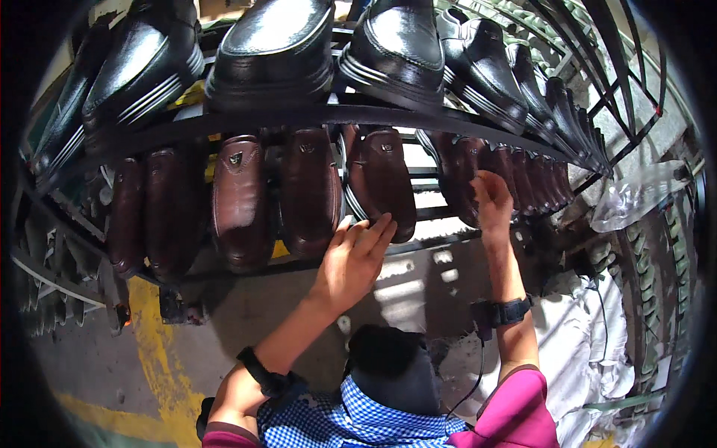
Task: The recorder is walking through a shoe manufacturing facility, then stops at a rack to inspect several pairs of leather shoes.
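A dark metal rack (299, 117) holds two rows of shoes. Black leather shoes (272, 48) fill the upper shelf and brown leather loafers (243, 198) the lower one. My left hand (355, 257) reaches up with its fingers apart, the fingertips touching the sole edge of a brown loafer (385, 179) in the middle of the lower row. My right hand (493, 198) is raised to a brown loafer (463, 175) further right, fingers curled around its heel end. Each wrist carries a black band.
More shoes run off along both shelves to the right (553, 104) and left (75, 97). A yellow line (153, 343) crosses the concrete floor below. White sacks (597, 351) lie at the right, with clear plastic wrap (635, 198) above them.
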`<state>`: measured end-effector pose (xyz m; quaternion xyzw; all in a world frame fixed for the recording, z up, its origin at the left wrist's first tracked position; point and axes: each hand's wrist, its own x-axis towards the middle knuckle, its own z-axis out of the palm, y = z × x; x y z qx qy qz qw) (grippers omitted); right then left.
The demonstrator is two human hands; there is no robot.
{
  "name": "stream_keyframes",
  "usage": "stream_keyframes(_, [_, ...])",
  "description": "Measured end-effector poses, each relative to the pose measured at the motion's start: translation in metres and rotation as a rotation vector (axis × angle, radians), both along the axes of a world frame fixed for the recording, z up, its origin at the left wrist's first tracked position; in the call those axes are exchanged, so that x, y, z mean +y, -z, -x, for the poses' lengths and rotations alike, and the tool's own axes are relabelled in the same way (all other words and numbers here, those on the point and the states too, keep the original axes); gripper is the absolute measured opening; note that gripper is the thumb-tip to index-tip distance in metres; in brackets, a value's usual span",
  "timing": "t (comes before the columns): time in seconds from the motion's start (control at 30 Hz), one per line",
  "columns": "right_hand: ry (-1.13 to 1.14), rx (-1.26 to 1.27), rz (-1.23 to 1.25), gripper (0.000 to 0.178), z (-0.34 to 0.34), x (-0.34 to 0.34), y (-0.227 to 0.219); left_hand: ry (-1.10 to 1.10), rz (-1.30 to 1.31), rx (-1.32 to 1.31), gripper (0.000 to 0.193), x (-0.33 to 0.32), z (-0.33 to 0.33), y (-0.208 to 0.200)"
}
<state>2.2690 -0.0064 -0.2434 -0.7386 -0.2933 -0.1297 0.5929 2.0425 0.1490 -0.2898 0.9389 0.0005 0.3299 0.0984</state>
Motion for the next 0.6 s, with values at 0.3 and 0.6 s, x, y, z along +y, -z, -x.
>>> stream_keyframes(0.3, [-0.142, -0.12, 0.415, 0.02, -0.109, -0.015, 0.005, 0.054, 0.061, 0.041, 0.061, 0.004, 0.003, -0.007])
stream_keyframes(0.6, [-0.464, -0.068, 0.282, 0.011, -0.113, -0.015, 0.004, 0.068, 0.062, 0.081, 0.061, 0.003, 0.003, -0.008])
